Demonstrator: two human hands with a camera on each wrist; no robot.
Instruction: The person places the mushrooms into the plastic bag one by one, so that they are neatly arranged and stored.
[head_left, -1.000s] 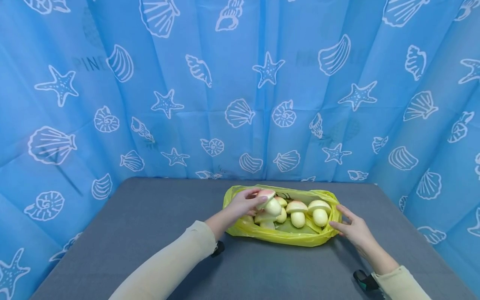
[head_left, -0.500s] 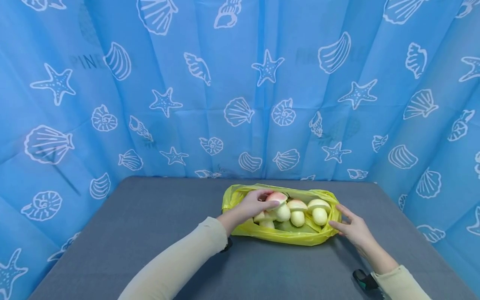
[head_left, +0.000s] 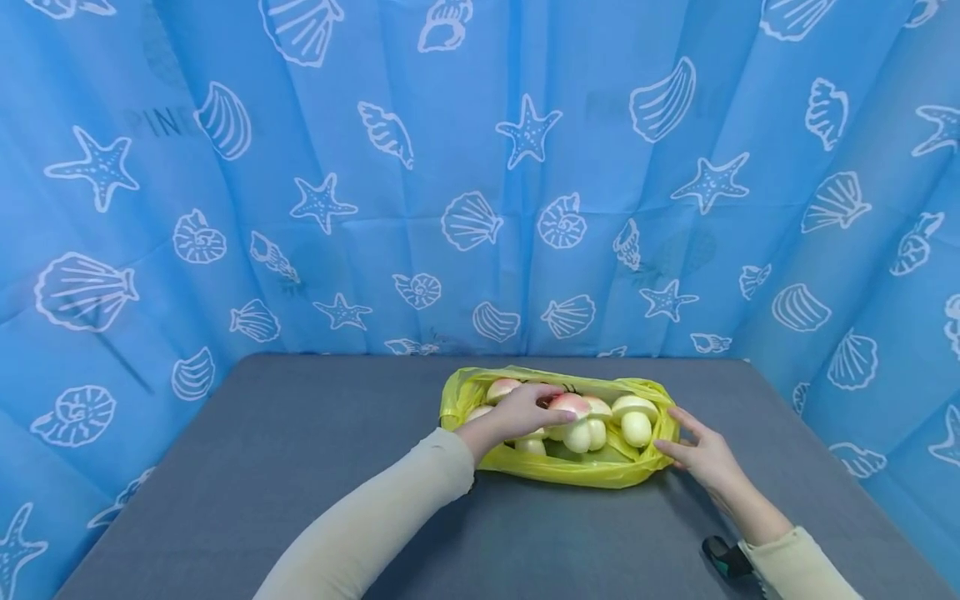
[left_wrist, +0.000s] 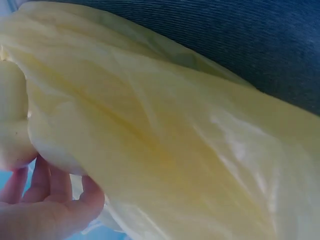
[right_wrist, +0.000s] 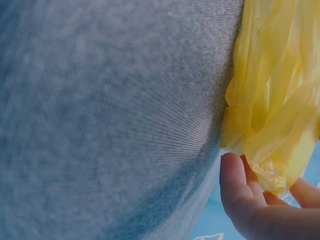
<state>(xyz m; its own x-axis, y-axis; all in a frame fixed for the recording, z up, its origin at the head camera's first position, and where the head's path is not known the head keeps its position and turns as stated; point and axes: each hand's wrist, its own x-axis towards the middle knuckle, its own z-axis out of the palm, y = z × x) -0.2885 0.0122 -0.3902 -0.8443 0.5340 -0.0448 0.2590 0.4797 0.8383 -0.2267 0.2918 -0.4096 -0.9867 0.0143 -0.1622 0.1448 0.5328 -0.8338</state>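
Note:
A yellow plastic bag (head_left: 577, 477) lies spread wide, with several toy mushrooms inside it. My left hand (head_left: 517, 414) reaches in over the bag's left part and grips a mushroom (head_left: 573, 407) with a pinkish cap by that cap. This mushroom overlaps another one just to its right. Near the bag's right end stands a pale-capped mushroom (head_left: 636, 427); another with a pink cap (head_left: 502, 389) shows behind my left hand. My right hand (head_left: 708, 461) holds the bag's right end between thumb and fingers, with the gathered yellow plastic (right_wrist: 270, 170) between them in the right wrist view.
The bag rests near the back of a grey cloth-covered table (head_left: 337, 467). Behind it hangs a blue curtain (head_left: 390, 250) with white shells and starfish. A black strap device (head_left: 726, 557) sits at my right wrist.
My left hand has carried the pink-capped mushroom rightward inside the bag, against the mushroom in the middle. Mushrooms at the bag's left end now show. The right hand keeps its place.

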